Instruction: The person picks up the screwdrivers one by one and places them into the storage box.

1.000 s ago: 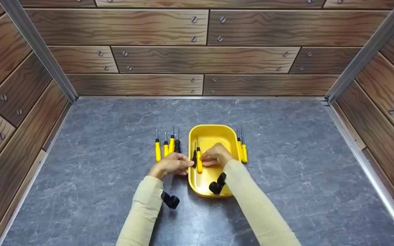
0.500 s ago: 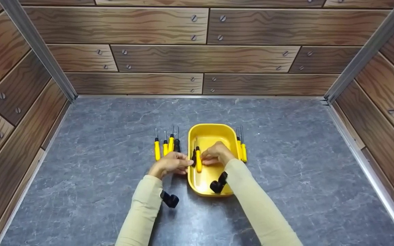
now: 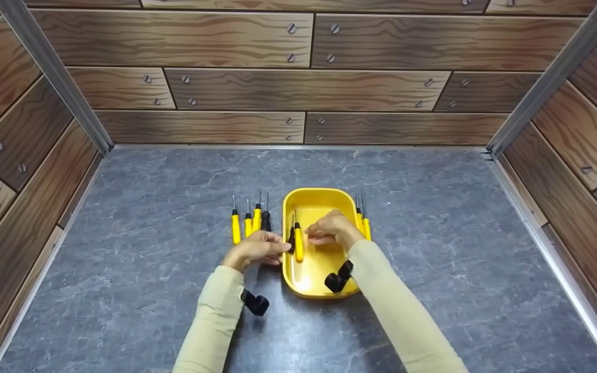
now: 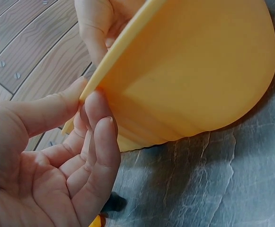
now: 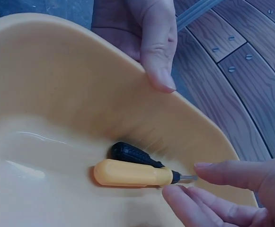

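Left of the frame's centre, four screwdrivers (image 3: 248, 225) lie in a row on the grey table (image 3: 148, 233). Just below, the left hand (image 3: 256, 249) pinches the yellow tray (image 3: 313, 277) at its left rim (image 3: 284, 210). Inside the tray, near the centre, a black screwdriver (image 3: 292, 242) and a yellow screwdriver (image 3: 299, 246) lie side by side. Next is the right hand (image 3: 335, 228), its thumb and fingers parted. Farther right, two yellow-handled screwdrivers (image 3: 366, 229) lie beside the tray.

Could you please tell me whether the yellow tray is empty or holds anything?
The yellow tray is not empty: a yellow-handled screwdriver and a black-handled tool lie inside.
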Available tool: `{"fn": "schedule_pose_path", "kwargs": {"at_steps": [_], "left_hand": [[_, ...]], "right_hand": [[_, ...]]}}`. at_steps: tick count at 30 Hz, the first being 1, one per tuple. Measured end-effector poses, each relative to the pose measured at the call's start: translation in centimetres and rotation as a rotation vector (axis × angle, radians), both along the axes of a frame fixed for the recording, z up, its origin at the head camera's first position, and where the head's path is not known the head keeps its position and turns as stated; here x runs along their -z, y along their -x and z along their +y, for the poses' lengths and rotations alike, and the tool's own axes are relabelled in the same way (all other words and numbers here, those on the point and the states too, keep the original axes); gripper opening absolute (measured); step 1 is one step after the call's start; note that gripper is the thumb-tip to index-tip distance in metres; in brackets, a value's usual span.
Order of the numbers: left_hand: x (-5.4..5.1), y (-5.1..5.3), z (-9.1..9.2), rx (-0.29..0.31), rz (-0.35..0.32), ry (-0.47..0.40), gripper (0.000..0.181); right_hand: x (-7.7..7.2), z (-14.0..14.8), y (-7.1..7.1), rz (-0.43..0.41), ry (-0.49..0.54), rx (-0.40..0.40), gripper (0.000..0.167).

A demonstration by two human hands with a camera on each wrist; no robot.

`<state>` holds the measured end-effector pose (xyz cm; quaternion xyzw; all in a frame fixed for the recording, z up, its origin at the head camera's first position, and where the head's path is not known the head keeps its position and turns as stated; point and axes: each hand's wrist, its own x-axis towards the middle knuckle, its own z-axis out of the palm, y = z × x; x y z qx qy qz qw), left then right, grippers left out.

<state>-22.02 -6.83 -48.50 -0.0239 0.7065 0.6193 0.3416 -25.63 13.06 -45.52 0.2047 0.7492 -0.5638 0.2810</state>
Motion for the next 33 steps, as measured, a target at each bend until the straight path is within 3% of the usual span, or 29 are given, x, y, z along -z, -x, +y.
{"fn": "schedule_pose_path", "kwargs": {"at_steps": [21,33], "left_hand": [[-0.1,-0.1,-0.1,0.003,0.001,-0.01,0.008],[0.1,-0.1,-0.1,-0.004,-0.003,-0.015,0.009]], "right_hand": [[-2.3,2.1,-0.6,0.075,0.05,-0.095,0.018],[-3.1,5.0,-0.3,0.087,0.074,-0.027,0.024]]}}
